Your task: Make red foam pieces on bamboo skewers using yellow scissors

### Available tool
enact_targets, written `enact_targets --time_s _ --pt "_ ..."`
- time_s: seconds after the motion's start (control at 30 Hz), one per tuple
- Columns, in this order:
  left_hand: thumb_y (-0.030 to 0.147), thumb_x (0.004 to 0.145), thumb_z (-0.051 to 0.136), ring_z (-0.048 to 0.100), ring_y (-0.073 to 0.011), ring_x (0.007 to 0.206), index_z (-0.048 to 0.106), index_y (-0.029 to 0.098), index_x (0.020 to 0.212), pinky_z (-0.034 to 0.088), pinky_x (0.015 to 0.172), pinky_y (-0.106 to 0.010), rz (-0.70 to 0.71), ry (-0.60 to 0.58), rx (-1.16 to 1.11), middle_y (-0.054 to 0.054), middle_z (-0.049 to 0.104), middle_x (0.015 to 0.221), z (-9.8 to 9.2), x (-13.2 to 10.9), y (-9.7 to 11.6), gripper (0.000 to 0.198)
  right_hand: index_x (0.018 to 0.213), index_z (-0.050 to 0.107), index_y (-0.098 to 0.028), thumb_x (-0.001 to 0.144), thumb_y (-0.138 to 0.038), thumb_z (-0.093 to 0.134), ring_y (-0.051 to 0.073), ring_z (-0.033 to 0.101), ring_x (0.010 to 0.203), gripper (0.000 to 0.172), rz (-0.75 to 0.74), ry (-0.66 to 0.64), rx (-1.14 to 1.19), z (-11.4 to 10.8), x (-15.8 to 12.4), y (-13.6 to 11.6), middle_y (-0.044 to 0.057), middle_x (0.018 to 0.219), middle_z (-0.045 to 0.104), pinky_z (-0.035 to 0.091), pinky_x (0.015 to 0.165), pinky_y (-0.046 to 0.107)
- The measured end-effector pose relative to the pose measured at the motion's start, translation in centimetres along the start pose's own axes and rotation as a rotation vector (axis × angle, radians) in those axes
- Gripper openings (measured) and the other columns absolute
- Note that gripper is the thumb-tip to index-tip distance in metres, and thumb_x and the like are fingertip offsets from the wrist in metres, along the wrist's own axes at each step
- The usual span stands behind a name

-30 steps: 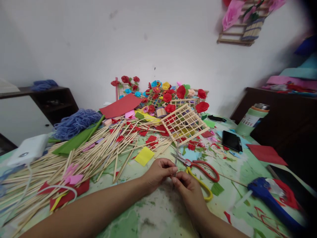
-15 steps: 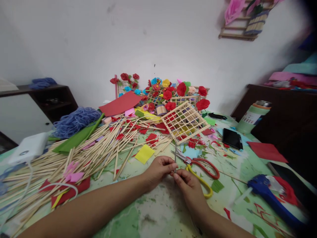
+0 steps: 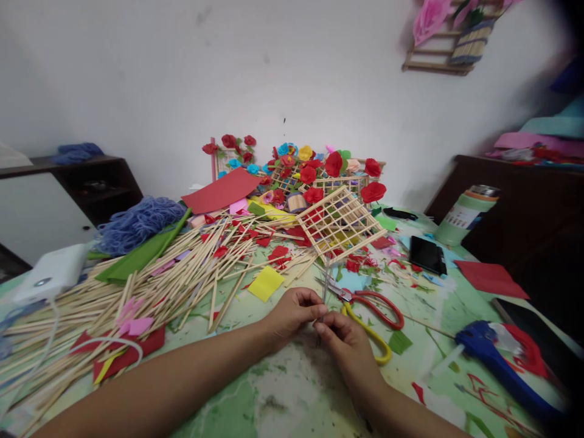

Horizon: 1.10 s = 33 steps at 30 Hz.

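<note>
My left hand (image 3: 296, 313) is closed in a pinch on a bundle of thin grey strands (image 3: 326, 283), which look like wire or thread. The strands rise from the fingertips and fan out slightly at the top. Touching the left fingertips, my right hand (image 3: 349, 340) pinches the lower part of the same bundle; dark ends show just under its fingers. Just beyond the right hand lie scissors (image 3: 376, 309) with one red and one yellow handle, blades apart. A lattice of thin sticks (image 3: 342, 225) stands tilted behind the strands.
Loose wooden sticks (image 3: 182, 286) cover the table's left side, near blue yarn (image 3: 141, 222). Red paper flowers (image 3: 334, 163) crowd the back. On the right are a phone (image 3: 427, 254), a green bottle (image 3: 468, 216) and a blue glue gun (image 3: 502, 365). A yellow paper square (image 3: 266, 283) lies ahead.
The grey strands, earlier held together in a narrow upright line, now spread apart at the top. My fingers have shifted slightly; both hands stay together in nearly the same place.
</note>
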State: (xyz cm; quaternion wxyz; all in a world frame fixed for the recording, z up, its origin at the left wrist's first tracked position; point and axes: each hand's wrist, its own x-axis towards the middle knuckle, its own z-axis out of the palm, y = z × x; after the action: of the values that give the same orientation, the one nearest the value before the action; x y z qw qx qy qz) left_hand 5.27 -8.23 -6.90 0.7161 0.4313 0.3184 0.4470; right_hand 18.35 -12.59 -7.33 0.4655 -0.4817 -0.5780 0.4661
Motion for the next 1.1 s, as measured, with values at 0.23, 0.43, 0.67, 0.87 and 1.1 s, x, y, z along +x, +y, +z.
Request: enact_targets --time_s 0.23,0.43,0.67,0.87,1.1 --pt "0.027 0.052 0.078 0.045 -0.0066 0.053 0.057 0.011 0.061 0.032 0.052 -0.020 -0.001 -0.002 0.002 0.003 0.052 0.055 0.01 0.01 -0.04 0.027 0.059 0.054 -0.017 0.071 -0.034 0.059 0.012 0.043 0.056 0.022 -0.001 -0.001 0.018 0.18 -0.02 -0.15 -0.002 0.055 0.049 0.035 0.054 0.023" --pt "0.028 0.050 0.078 0.046 -0.0071 0.052 0.058 0.011 0.060 0.032 0.052 -0.020 -0.006 0.008 -0.001 0.002 0.053 0.054 0.21 -0.10 0.18 0.029 0.057 0.050 -0.017 0.070 -0.035 0.059 0.011 0.039 0.054 0.024 0.005 0.007 0.007 0.15 0.04 0.01 -0.003 0.053 0.045 0.032 0.053 0.022" --pt "0.028 0.055 0.076 0.045 -0.0064 0.053 0.059 0.011 0.062 0.033 0.052 -0.019 -0.007 -0.014 0.013 0.002 0.053 0.056 0.08 -0.04 0.03 0.026 0.056 0.046 -0.018 0.070 -0.039 0.058 0.010 0.036 0.052 0.028 0.011 -0.004 0.004 0.11 0.03 0.07 -0.004 0.052 0.042 0.029 0.051 0.022" --pt "0.031 0.056 0.076 0.044 -0.0062 0.053 0.058 0.011 0.064 0.031 0.051 -0.019 -0.034 -0.027 0.002 0.002 0.052 0.057 0.13 -0.06 0.08 0.028 0.056 0.048 -0.018 0.071 -0.041 0.057 0.011 0.040 0.053 0.030 0.008 -0.001 -0.006 0.11 0.03 -0.29 -0.003 0.052 0.045 0.032 0.052 0.022" --pt "0.033 0.057 0.075 0.045 -0.0063 0.053 0.058 0.011 0.066 0.031 0.052 -0.019 -0.064 -0.026 -0.036 0.001 0.054 0.059 0.11 -0.06 -0.09 0.029 0.057 0.052 -0.017 0.070 -0.042 0.058 0.011 0.039 0.052 0.029 0.035 0.004 0.006 0.13 0.14 -0.11 -0.003 0.051 0.046 0.032 0.051 0.023"
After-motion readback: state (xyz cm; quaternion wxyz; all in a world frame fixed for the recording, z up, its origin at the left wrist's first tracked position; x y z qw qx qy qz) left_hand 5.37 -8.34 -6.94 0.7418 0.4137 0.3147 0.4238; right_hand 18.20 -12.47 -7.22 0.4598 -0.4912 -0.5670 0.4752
